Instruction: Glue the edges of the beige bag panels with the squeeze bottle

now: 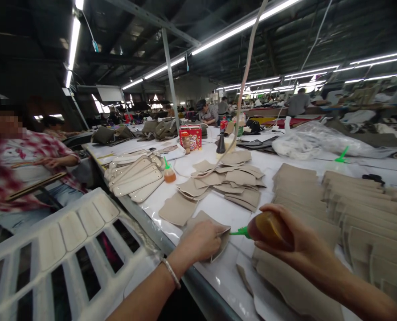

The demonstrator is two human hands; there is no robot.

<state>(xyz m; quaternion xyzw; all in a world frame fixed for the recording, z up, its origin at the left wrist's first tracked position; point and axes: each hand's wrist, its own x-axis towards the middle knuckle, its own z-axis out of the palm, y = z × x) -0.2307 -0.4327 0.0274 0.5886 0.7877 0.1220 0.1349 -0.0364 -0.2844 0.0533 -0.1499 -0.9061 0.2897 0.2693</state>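
My left hand (201, 240) is closed on a taupe fabric piece (198, 219) near the table's front edge and holds its right part folded up. In my right hand (287, 232) is a glue bottle (270, 230) with amber liquid, lying on its side. Its green nozzle (240, 232) points left, and the tip meets or nearly meets the edge of the fabric piece. Behind my left hand lies another flat taupe piece (177, 208). More taupe pieces (243, 176) are piled loosely beyond it.
Rows of taupe pieces (368, 214) fill the right side. A second amber bottle (169, 174) stands beside cream strips (138, 176). A red box (190, 137) and dark bottle (221, 145) stand farther back. A white slatted rack (81, 249) is at left, near a seated person (34, 165).
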